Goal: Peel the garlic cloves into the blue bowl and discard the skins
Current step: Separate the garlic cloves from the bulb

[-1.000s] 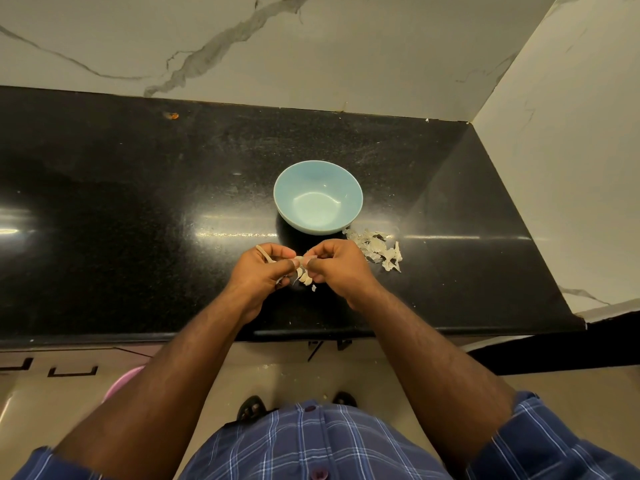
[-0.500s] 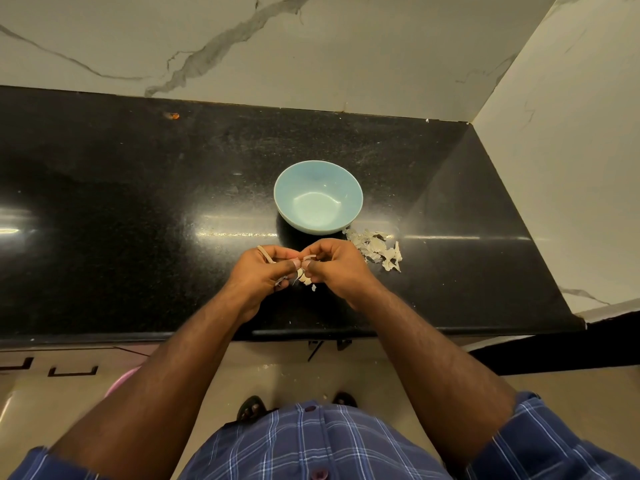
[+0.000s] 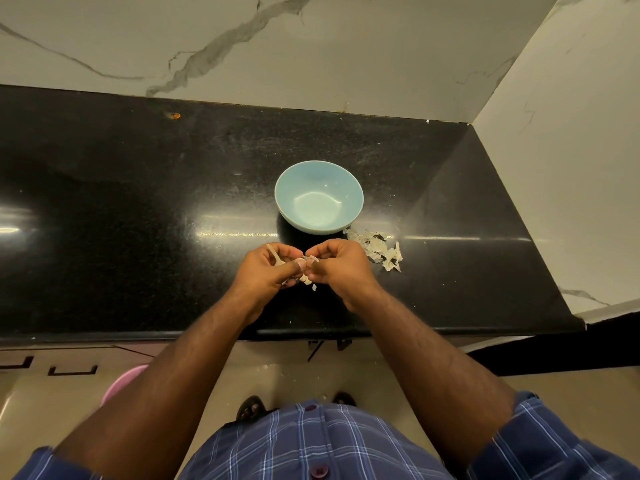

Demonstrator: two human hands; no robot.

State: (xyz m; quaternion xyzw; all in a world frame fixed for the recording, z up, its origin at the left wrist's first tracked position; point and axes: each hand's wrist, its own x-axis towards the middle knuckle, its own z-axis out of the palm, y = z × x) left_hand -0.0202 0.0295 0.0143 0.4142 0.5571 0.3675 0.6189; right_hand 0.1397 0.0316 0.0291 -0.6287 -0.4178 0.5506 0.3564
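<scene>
Both hands meet over the near part of the black table (image 3: 138, 209), just on the near side of the blue bowl (image 3: 319, 197). The left hand (image 3: 266, 271) has its fingers curled and its thumb pressed forward, pinching a garlic clove (image 3: 302, 262) at the spot where the two hands touch; a pale stem-like strip (image 3: 273, 254) sticks up from between its fingers on the far side. The right hand (image 3: 337, 266) is curled too, its thumb and forefinger pinching the same clove from the right. A few loose bits of skin (image 3: 306, 279) hang or lie just below the fingertips, too small to tell whether they touch the table. The blue bowl stands upright near the middle of the table, and nothing can be seen inside it but a glare of light. Just to the right of the bowl's near edge, touching or almost touching it, lies a small heap of garlic skins (image 3: 379, 249), beside the right hand. Far to the left, near the marble wall (image 3: 311, 46), a small orange speck (image 3: 174, 115) sits on the table. Below the table's near edge a pink basin (image 3: 121, 382) shows on the floor at the left, partly hidden by the left forearm, and the person wears a blue checked shirt (image 3: 311, 445)
</scene>
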